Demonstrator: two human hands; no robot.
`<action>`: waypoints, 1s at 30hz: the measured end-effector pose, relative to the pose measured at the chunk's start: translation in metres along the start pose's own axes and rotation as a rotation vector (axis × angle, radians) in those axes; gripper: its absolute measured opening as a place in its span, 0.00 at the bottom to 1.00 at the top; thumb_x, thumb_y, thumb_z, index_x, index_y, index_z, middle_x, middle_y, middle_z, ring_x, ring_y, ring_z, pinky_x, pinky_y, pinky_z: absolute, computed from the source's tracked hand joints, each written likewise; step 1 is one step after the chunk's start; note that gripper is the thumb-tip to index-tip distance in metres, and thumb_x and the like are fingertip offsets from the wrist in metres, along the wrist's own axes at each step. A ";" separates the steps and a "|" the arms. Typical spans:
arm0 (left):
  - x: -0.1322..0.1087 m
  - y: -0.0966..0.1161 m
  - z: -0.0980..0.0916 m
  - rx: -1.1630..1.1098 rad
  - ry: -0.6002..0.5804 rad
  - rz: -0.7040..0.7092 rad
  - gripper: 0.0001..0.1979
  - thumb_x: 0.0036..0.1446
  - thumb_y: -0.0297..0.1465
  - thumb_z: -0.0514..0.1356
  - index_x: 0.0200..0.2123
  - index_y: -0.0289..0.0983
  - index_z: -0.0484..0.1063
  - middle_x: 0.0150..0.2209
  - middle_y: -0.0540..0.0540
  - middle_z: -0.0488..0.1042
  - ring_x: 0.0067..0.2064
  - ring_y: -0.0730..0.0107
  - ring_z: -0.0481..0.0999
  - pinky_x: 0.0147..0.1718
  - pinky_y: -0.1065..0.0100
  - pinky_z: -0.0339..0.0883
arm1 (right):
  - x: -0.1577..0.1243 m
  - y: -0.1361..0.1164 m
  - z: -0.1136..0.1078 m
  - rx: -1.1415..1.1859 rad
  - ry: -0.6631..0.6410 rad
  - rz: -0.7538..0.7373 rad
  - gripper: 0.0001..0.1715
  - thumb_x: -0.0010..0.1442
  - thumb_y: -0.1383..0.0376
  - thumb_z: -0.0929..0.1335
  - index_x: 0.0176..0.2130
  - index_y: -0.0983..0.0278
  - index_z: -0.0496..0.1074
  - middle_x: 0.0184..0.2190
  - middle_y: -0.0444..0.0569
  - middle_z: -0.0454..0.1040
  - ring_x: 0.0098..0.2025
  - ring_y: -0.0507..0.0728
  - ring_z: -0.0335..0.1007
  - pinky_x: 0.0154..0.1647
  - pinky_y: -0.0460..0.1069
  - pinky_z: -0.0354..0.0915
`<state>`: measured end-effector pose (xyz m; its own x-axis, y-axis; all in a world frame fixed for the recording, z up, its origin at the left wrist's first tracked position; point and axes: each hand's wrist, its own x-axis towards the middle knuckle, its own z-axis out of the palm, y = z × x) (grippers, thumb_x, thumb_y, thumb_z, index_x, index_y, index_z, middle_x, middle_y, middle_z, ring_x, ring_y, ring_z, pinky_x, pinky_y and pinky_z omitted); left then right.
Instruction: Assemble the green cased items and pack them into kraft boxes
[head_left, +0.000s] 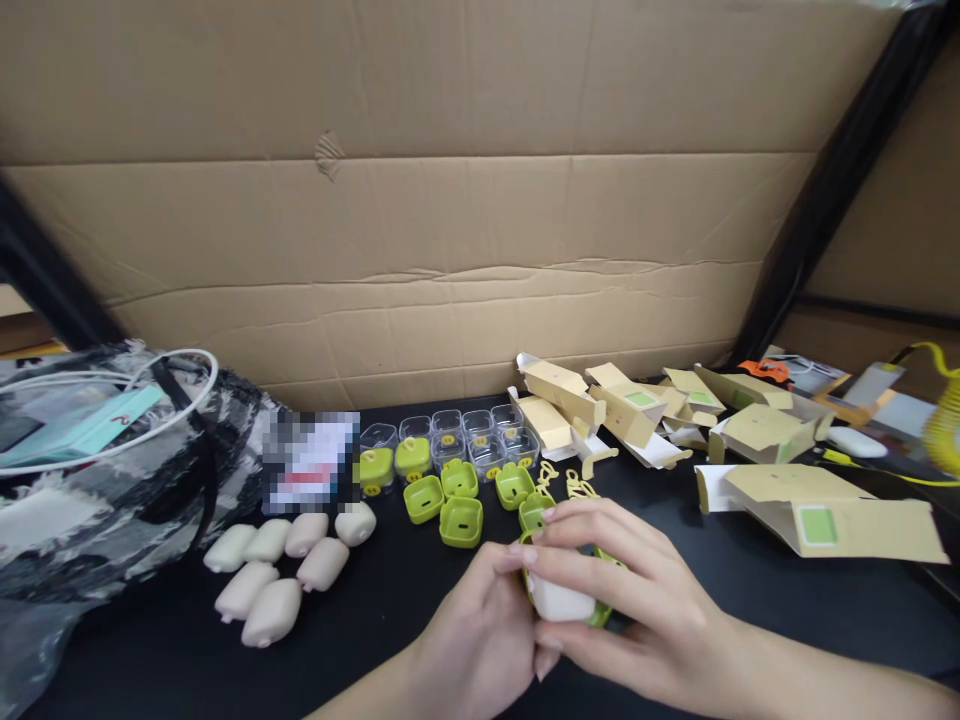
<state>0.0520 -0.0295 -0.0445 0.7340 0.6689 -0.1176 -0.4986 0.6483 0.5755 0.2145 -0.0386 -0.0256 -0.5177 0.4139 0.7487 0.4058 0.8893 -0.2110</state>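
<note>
Both my hands meet at the bottom centre over a black table (390, 620). My left hand (480, 640) and my right hand (630, 590) are closed together around a small white rounded case sitting in a lime-green cover (564, 600). Just beyond my fingers lie several loose lime-green covers (460, 520). Behind those stands a cluster of small clear plastic boxes (465, 435). Several pale beige rounded cases (281, 570) lie in two rows to the left. Thin yellow loops (579, 487) lie near my right fingertips.
Several folded and flattened tan cardboard cartons (795, 500) are scattered at the right. A patterned bag with white cables (112, 450) sits at the left. A blurred label (311, 462) is beside it. A large cardboard sheet (450, 250) forms the back wall. A yellow coiled cord (943, 420) hangs far right.
</note>
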 end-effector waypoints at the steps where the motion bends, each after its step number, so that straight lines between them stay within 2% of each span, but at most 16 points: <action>1: 0.000 0.000 0.000 -0.006 -0.002 -0.004 0.10 0.53 0.34 0.57 0.33 0.33 0.73 0.25 0.50 0.68 0.24 0.77 0.65 0.22 0.75 0.57 | 0.000 0.000 0.000 -0.016 0.003 -0.016 0.22 0.59 0.66 0.69 0.52 0.66 0.66 0.41 0.52 0.71 0.48 0.57 0.65 0.51 0.53 0.65; 4: 0.000 0.000 -0.002 -0.001 -0.023 0.022 0.10 0.52 0.35 0.58 0.32 0.34 0.73 0.24 0.50 0.69 0.23 0.75 0.65 0.21 0.74 0.58 | 0.000 0.002 -0.001 -0.030 -0.004 -0.024 0.21 0.60 0.65 0.68 0.53 0.65 0.66 0.43 0.52 0.72 0.49 0.57 0.65 0.52 0.53 0.64; 7: 0.002 -0.001 -0.003 0.031 -0.036 0.022 0.12 0.53 0.36 0.56 0.34 0.33 0.72 0.25 0.49 0.69 0.25 0.74 0.66 0.21 0.74 0.59 | 0.000 0.002 -0.001 -0.012 -0.021 0.001 0.21 0.60 0.65 0.68 0.53 0.65 0.66 0.43 0.51 0.73 0.48 0.56 0.66 0.51 0.52 0.65; 9: 0.003 -0.002 -0.001 0.043 -0.075 0.035 0.12 0.54 0.36 0.54 0.31 0.33 0.72 0.26 0.48 0.68 0.26 0.73 0.66 0.21 0.74 0.59 | 0.000 0.001 0.001 0.003 -0.006 0.025 0.20 0.58 0.66 0.68 0.51 0.65 0.67 0.42 0.51 0.74 0.46 0.56 0.68 0.50 0.51 0.66; 15: 0.005 -0.005 0.002 0.044 -0.152 0.080 0.10 0.55 0.33 0.49 0.29 0.36 0.68 0.27 0.50 0.66 0.27 0.71 0.65 0.21 0.72 0.56 | 0.002 -0.002 0.008 -0.003 0.053 0.065 0.18 0.52 0.69 0.69 0.44 0.65 0.69 0.35 0.50 0.75 0.38 0.55 0.72 0.37 0.49 0.70; 24: 0.002 -0.008 0.000 0.029 -0.096 0.078 0.04 0.52 0.29 0.52 0.31 0.37 0.65 0.28 0.51 0.65 0.26 0.73 0.64 0.20 0.71 0.50 | 0.005 -0.004 0.014 -0.003 0.078 0.086 0.16 0.45 0.73 0.66 0.37 0.64 0.69 0.28 0.47 0.74 0.32 0.54 0.71 0.32 0.47 0.69; 30: 0.001 -0.008 -0.002 0.076 -0.046 0.070 0.09 0.51 0.32 0.55 0.36 0.35 0.66 0.27 0.52 0.64 0.27 0.73 0.62 0.21 0.71 0.50 | 0.006 -0.007 0.013 -0.093 0.069 0.093 0.13 0.45 0.71 0.64 0.35 0.62 0.68 0.26 0.46 0.72 0.30 0.55 0.71 0.29 0.47 0.69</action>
<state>0.0558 -0.0336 -0.0504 0.7200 0.6929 -0.0382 -0.5145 0.5699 0.6407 0.1994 -0.0399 -0.0279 -0.4227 0.4765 0.7708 0.5195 0.8244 -0.2248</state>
